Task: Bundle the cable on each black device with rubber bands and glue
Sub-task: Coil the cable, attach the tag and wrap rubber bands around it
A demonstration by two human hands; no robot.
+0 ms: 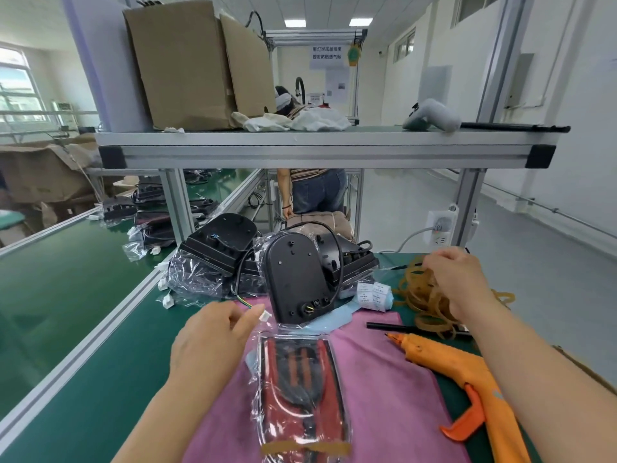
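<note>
Bagged device (300, 389) lies banded on pink cloth (384, 379). Left grip (213, 339) pinches a cable plug (259, 310); right grip (457, 282) curls among rubber bands (420, 295), hold unclear. Next, probably: free one band.

Two hands (210, 342) (460, 282); one glue gun (460, 365); one pink cloth (384, 396).

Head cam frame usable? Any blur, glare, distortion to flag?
Head view: left hand and right hand motion-blurred; wide-angle splay on the shelf posts; glare on the plastic wrap over the near device; lighting even, shadows soft.
</note>
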